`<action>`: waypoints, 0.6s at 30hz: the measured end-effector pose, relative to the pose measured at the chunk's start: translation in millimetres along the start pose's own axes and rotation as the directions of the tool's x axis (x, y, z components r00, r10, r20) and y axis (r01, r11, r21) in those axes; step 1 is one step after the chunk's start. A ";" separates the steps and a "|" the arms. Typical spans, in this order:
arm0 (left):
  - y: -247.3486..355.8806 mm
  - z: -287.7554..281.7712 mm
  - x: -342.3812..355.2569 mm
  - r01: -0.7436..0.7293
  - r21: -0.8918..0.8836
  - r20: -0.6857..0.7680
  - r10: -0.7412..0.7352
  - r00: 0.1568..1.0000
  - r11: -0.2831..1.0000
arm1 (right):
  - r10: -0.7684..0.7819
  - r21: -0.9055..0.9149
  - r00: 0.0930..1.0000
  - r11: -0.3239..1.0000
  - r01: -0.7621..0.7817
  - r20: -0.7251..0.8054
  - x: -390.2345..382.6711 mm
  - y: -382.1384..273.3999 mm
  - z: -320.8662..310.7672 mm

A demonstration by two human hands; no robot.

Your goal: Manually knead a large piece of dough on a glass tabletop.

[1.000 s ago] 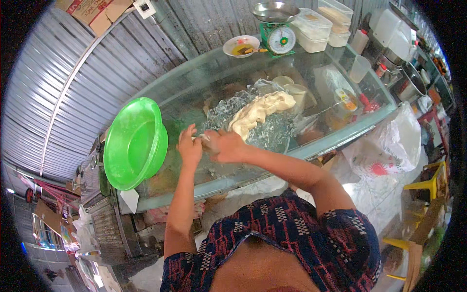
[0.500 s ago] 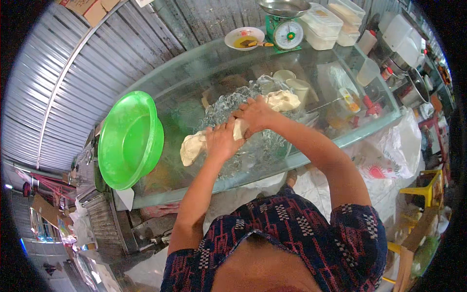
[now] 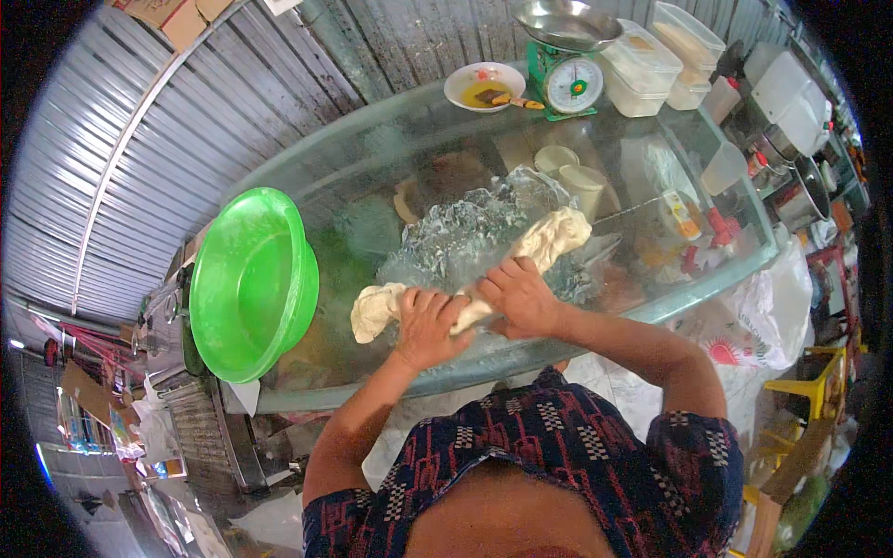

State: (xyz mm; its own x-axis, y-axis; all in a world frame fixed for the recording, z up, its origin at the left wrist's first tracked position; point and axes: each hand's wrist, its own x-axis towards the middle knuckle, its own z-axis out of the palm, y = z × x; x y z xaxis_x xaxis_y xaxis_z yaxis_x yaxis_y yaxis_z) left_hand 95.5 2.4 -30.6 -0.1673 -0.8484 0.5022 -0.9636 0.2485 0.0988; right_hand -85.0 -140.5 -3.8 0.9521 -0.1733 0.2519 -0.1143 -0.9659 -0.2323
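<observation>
A long pale roll of dough (image 3: 553, 238) lies slantwise near the front edge of the glass-topped table (image 3: 363, 149). My left hand (image 3: 430, 325) is curled over it left of its middle, fingers wrapped round the top. Just to the right, my right hand (image 3: 521, 298) grips the same roll, its knuckles bent. Both ends of the dough stick out past my hands, the right end lying farther from me. Behind the roll, a smeared floury patch (image 3: 456, 228) covers the glass. My palms hide the middle of the dough.
A big green basin (image 3: 251, 288) stands at the table's left end. Along the back are a white bowl (image 3: 462, 88) with yellow liquid and a brush (image 3: 512, 99), a green scale (image 3: 569, 86) with a metal pan, and lidded plastic boxes (image 3: 642, 70). A white sack (image 3: 767, 307) sits at the right.
Both hands have drawn the dough roll toward me, to the table's near side. More of the floury patch shows behind it. The whole view has shifted slightly.
</observation>
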 end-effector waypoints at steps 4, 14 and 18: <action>1.9 0.4 5.1 0.141 -0.029 0.119 -0.136 0.983 0.990 | -0.086 0.047 0.980 0.994 0.096 -0.177 -11.2 8.3 5.9; -35.3 20.7 51.9 0.529 -0.015 0.003 -0.529 0.849 0.849 | 0.041 -0.076 0.997 0.996 -0.046 -0.064 77.5 37.0 20.0; -62.6 34.9 59.5 0.608 -0.144 -0.027 -0.617 0.787 0.781 | 0.347 0.113 0.914 0.920 -0.375 0.210 108.3 53.0 20.0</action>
State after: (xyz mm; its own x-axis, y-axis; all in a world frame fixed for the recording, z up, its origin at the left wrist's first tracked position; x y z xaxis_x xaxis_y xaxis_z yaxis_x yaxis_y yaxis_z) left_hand 138.6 -80.0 -36.9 0.4686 -0.8079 0.3573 -0.8242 -0.2542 0.5060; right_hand 17.8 -206.6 -7.7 0.8903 -0.4528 -0.0478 -0.4302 -0.8021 -0.4142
